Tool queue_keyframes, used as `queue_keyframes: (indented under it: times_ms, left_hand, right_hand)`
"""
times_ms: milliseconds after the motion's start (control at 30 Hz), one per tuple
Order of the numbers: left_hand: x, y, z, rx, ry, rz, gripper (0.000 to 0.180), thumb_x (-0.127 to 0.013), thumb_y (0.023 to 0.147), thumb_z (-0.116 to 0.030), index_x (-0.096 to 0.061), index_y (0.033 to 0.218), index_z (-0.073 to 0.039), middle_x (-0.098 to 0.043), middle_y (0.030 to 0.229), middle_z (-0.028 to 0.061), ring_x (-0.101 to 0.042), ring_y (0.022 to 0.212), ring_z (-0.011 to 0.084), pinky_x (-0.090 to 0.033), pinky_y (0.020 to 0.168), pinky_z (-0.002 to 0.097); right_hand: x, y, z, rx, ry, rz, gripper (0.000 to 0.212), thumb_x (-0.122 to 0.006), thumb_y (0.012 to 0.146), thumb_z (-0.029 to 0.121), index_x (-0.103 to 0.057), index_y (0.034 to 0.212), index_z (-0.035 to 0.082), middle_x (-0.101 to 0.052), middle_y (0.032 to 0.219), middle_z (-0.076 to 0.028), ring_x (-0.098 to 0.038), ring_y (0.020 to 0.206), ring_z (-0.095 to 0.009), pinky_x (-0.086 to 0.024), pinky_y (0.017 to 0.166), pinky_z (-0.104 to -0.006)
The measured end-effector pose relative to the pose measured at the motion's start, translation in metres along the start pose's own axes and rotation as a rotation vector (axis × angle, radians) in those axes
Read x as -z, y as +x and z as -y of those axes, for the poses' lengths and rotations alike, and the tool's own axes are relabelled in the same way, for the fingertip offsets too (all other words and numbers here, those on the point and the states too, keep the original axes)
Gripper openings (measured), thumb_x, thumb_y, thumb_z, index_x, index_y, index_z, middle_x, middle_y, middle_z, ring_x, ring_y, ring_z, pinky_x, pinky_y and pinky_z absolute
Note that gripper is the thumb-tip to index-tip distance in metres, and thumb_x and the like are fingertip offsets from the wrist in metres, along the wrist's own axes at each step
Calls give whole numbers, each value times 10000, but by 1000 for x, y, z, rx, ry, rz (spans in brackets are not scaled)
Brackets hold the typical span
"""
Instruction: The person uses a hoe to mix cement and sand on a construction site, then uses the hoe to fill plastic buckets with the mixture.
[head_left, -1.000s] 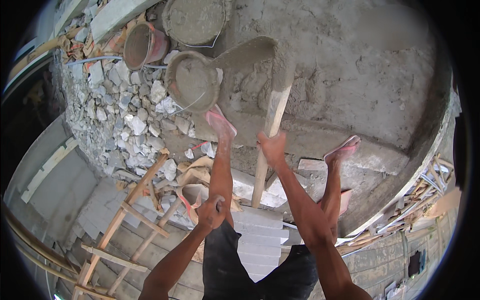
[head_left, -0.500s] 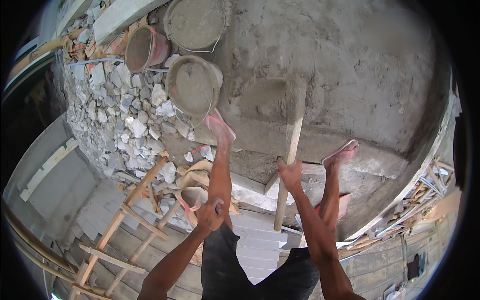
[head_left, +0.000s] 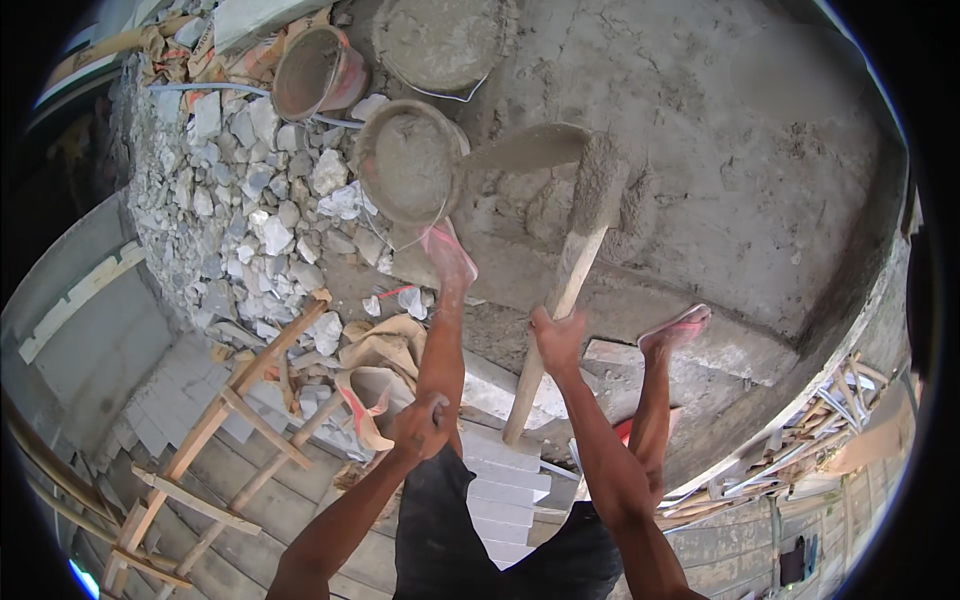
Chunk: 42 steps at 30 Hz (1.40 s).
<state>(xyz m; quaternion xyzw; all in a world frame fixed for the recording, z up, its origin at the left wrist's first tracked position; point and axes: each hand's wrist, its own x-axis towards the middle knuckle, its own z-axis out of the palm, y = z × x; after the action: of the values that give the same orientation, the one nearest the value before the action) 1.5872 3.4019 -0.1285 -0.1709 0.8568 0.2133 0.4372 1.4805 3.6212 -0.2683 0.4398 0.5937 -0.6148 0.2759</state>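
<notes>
My right hand (head_left: 558,340) is wrapped round the wooden handle of a hoe (head_left: 570,275). Its mortar-caked head lies over the wet mortar (head_left: 690,150), and the blade (head_left: 530,147) points left, its tip by the rim of a mortar-filled bucket (head_left: 410,165). I cannot tell whether blade and rim touch. My left hand (head_left: 423,425) rests as a loose fist at my left knee, with nothing visible in it. My left foot in a pink sandal (head_left: 450,252) stands just below that bucket; the other sandal (head_left: 677,326) is on a mortar-covered ledge (head_left: 740,340).
A larger mortar-filled bucket (head_left: 445,40) and a reddish bucket (head_left: 320,75) stand at the back. Broken stones (head_left: 260,200) are heaped at the left, above a wooden ladder (head_left: 205,435). Torn paper sacks (head_left: 385,355) lie by my left leg. A curved wall edge (head_left: 850,310) bounds the right.
The hoe blade has come up out of the mortar and tipped toward the bucket at the left. The handle's lower end has swung left with my right hand. My left hand stays at the knee.
</notes>
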Motion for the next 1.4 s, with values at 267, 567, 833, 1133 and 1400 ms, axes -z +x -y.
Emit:
queue_keyframes:
  times_ms: [267, 567, 833, 1133, 1400]
  left_hand:
    - [5, 3, -9, 27, 7, 44, 189, -575, 804, -56, -650, 971, -103, -671, 780, 110, -683, 745, 314, -530, 663, 416]
    - [5, 2, -6, 50, -15, 21, 175, -635, 807, -168, -624, 977, -130, -663, 741, 122, -681, 740, 353, -525, 677, 457]
    - [7, 1, 0, 23, -50, 19, 181, -582, 792, -66, -638, 960, -102, -666, 767, 110, -681, 737, 316, -521, 651, 432]
    - [3, 0, 11, 15, -67, 5, 178, -573, 807, -67, -634, 965, -123, -679, 812, 130, -684, 780, 343, -526, 670, 455]
    - [1, -1, 9, 25, -53, -11, 167, -610, 816, -158, -631, 981, -152, -671, 747, 107, -680, 751, 351, -533, 668, 450]
  right_hand:
    - [1, -12, -37, -33, 127, -59, 199, -700, 809, 141, -585, 780, -17, -607, 655, -60, -568, 567, -130, -453, 514, -322]
    - [47, -20, -52, -51, -149, 21, 159, -667, 760, 108, -568, 753, -16, -553, 609, -33, -513, 552, -100, -430, 497, -314]
    - [49, 26, 31, 57, 47, -26, 99, -624, 799, 57, -550, 758, 5, -539, 623, -15, -511, 519, -94, -415, 463, -284]
    - [-4, 98, 184, 290, 319, -106, 74, -607, 799, -1, -539, 826, -6, -532, 663, -36, -488, 491, -123, -405, 446, -291]
    - [-44, 106, 185, 227, 381, 29, 82, -596, 813, -1, -518, 833, -15, -528, 674, -63, -492, 504, -140, -405, 460, -307]
